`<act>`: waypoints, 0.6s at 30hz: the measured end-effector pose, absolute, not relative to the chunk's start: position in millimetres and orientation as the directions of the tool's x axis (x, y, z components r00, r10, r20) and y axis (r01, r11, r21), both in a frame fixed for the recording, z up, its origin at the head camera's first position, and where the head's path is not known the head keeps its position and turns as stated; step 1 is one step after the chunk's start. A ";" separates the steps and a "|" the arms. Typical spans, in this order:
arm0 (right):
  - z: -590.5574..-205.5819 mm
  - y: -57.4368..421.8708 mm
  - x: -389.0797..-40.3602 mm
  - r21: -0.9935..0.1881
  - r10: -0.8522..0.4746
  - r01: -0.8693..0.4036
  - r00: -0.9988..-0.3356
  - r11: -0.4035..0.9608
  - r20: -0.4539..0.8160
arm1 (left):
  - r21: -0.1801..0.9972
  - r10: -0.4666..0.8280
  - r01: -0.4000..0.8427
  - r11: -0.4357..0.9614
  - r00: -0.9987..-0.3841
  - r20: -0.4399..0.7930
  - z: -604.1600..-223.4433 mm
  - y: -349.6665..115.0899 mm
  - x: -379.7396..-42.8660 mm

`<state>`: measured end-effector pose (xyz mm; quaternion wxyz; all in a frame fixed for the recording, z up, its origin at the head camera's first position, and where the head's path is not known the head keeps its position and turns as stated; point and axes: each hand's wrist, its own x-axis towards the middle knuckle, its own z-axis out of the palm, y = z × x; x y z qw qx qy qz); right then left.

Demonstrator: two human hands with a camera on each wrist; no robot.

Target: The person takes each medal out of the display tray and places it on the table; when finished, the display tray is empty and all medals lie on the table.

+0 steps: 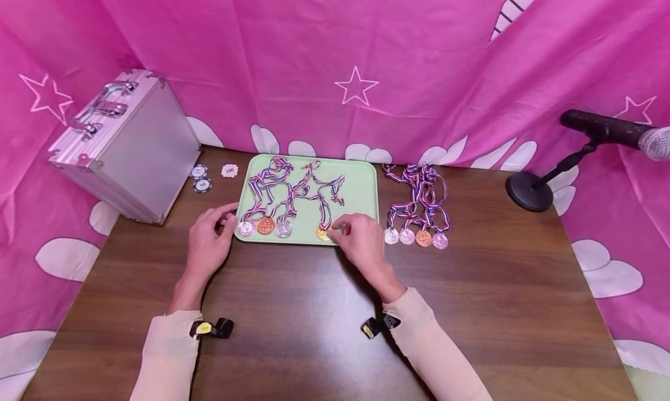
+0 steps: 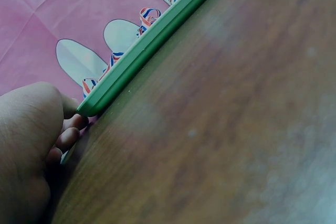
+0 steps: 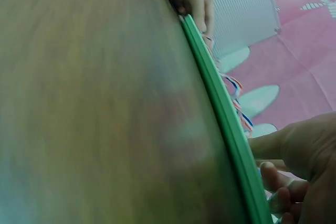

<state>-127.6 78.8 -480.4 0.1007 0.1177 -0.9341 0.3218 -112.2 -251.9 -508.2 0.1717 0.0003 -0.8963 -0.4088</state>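
Note:
A pale green tray [image 1: 358, 194] carries several medals on striped red, white and blue ribbons. Along its front lie a pinkish-silver medal [image 1: 246, 229], a bronze medal [image 1: 266, 225], a silver medal [image 1: 283, 229] and, farther right, a gold medal [image 1: 322, 234]. My right hand [image 1: 361, 238] pinches the gold medal at the tray's front edge; the fingertips partly cover it. My left hand [image 1: 210, 235] rests against the tray's front left corner, fingers along the side. In the left wrist view, that thumb meets the green rim [image 2: 121, 80].
More ribboned medals [image 1: 415, 236] lie right of the tray. A silver case [image 1: 141, 145] stands at the back left, near several poker chips [image 1: 202, 184]. At the right is a microphone [image 1: 607, 127] on a round-based stand [image 1: 530, 191]. A pink curtain [image 1: 293, 57] hangs behind the wooden table [image 1: 303, 331].

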 end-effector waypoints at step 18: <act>-512.2 97.4 -141.7 -0.588 -0.101 -0.208 -0.972 0.781 0.210 | 0.724 -0.138 0.129 0.678 -0.945 0.298 -509.7 -252.3 -111.5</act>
